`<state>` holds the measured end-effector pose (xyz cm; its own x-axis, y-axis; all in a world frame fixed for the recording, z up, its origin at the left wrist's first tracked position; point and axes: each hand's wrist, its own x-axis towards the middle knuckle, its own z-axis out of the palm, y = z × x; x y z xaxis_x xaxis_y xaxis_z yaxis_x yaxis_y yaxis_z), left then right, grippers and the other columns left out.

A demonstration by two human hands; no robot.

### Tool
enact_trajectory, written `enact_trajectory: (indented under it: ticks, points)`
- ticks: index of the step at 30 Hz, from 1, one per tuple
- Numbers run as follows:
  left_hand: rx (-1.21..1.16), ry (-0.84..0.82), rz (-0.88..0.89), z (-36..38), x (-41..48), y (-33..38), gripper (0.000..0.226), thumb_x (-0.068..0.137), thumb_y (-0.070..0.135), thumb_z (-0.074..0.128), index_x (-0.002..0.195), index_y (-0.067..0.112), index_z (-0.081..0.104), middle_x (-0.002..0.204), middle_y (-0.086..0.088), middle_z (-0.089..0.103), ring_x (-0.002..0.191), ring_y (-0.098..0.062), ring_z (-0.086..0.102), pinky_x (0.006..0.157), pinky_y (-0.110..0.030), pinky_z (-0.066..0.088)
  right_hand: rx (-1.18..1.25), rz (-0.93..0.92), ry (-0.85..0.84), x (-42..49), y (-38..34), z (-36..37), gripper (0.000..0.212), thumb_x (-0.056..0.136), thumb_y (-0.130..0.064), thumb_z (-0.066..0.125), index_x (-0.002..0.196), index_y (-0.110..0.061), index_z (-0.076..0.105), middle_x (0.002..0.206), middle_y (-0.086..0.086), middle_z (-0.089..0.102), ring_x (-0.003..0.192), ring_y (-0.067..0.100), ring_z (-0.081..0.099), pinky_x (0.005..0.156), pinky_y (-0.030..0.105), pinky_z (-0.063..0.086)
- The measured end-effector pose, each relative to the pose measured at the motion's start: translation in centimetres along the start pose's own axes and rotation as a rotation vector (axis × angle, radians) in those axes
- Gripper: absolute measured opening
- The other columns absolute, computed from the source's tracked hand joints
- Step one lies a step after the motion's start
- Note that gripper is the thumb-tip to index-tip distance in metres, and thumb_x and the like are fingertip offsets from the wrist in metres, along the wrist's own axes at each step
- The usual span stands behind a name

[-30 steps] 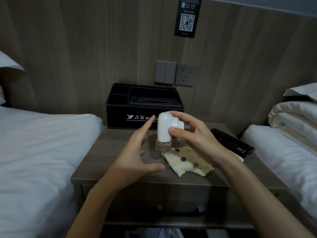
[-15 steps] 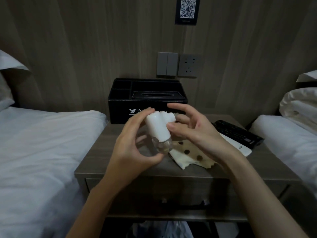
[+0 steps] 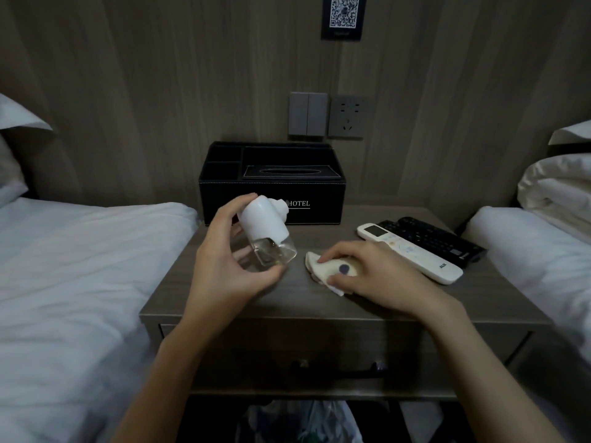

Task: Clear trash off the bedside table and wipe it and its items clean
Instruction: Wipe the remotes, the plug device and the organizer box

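Your left hand (image 3: 230, 266) grips the bottle (image 3: 263, 223), white top and clear base, tilted above the table's (image 3: 319, 310) left half. Your right hand (image 3: 371, 273) curls over the bunched cloth (image 3: 323, 271), holding it on the tabletop near the white remote (image 3: 412, 254), marked "AUX" at its near end. A black remote (image 3: 435, 239) lies just behind. The black box (image 3: 271, 187) reads "HOTEL".
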<state>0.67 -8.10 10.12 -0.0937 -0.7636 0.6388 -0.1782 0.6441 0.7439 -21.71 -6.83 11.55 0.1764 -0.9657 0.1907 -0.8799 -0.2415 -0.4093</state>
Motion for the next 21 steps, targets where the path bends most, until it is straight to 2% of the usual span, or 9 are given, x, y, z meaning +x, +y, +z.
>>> enact_trajectory:
  ticks: [2,3,6,8,11,14,18,21]
  points:
    - [-0.015,-0.003,-0.004,0.0,0.0,0.2,0.084,0.063,0.007,0.088,0.132,0.029,0.044,0.124,0.029,0.051,0.118,0.001,0.054,0.083,-0.015,0.052,-0.055,0.002,0.069,-0.3,-0.3,0.0,0.027,0.087,-0.033,0.062,0.112,-0.044,0.061,0.101,-0.016,0.063,0.085,0.005,0.055,0.070,0.028,0.043]
    - [-0.014,-0.008,-0.001,0.1,-0.1,0.3,0.084,0.063,0.006,0.088,0.132,0.028,0.044,0.122,0.034,0.050,0.118,0.002,0.055,0.084,-0.015,0.052,-0.067,-0.003,0.119,-0.4,-0.4,0.0,0.029,0.088,-0.032,0.061,0.115,-0.043,0.062,0.101,-0.015,0.063,0.085,0.006,0.055,0.069,0.028,0.042]
    - [-0.004,-0.025,0.010,0.2,-0.2,0.5,0.085,0.063,0.006,0.089,0.131,0.028,0.043,0.121,0.038,0.048,0.117,0.004,0.054,0.084,-0.016,0.053,0.049,-0.070,0.389,-0.8,-1.2,-0.9,0.032,0.086,-0.029,0.063,0.116,-0.040,0.065,0.096,-0.014,0.063,0.087,0.007,0.059,0.075,0.032,0.048]
    - [0.003,-0.049,0.017,0.5,-0.2,0.7,0.086,0.062,0.006,0.089,0.131,0.030,0.043,0.127,0.033,0.046,0.118,0.005,0.053,0.085,-0.016,0.052,0.218,-0.150,0.517,-1.1,-1.9,-1.8,0.033,0.086,-0.023,0.066,0.117,-0.036,0.067,0.095,-0.017,0.064,0.088,0.004,0.059,0.078,0.023,0.046]
    - [-0.007,-0.075,0.038,1.3,-0.2,1.2,0.086,0.061,0.004,0.089,0.128,0.031,0.044,0.128,0.032,0.047,0.119,0.005,0.053,0.085,-0.013,0.051,0.307,-0.262,0.568,-1.5,-3.4,-2.2,0.040,0.086,-0.014,0.066,0.122,-0.033,0.065,0.110,-0.024,0.064,0.093,0.004,0.058,0.085,0.011,0.041]
    - [-0.015,-0.105,0.062,2.2,-0.1,1.6,0.085,0.061,0.001,0.088,0.129,0.029,0.045,0.127,0.032,0.047,0.119,0.003,0.053,0.086,-0.014,0.050,0.297,-0.311,0.575,-1.5,-4.5,-1.4,0.045,0.085,-0.012,0.067,0.127,-0.030,0.062,0.111,-0.027,0.062,0.084,0.007,0.052,0.080,0.009,0.040]
    - [-0.037,-0.113,0.078,2.7,0.1,1.7,0.080,0.064,-0.003,0.085,0.129,0.023,0.046,0.122,0.031,0.050,0.118,0.000,0.055,0.087,-0.019,0.052,0.238,-0.339,0.506,-1.5,-4.8,-0.6,0.051,0.088,-0.014,0.063,0.136,-0.029,0.055,0.136,-0.021,0.054,0.082,0.006,0.048,0.079,0.006,0.038]
    - [-0.034,-0.094,0.098,2.7,0.2,1.8,0.077,0.065,-0.001,0.085,0.128,0.022,0.047,0.122,0.029,0.052,0.118,-0.001,0.055,0.087,-0.019,0.052,0.225,-0.359,0.517,-1.4,-4.7,-0.1,0.053,0.086,-0.013,0.062,0.136,-0.028,0.054,0.142,-0.019,0.049,0.076,0.004,0.044,0.079,0.005,0.036]
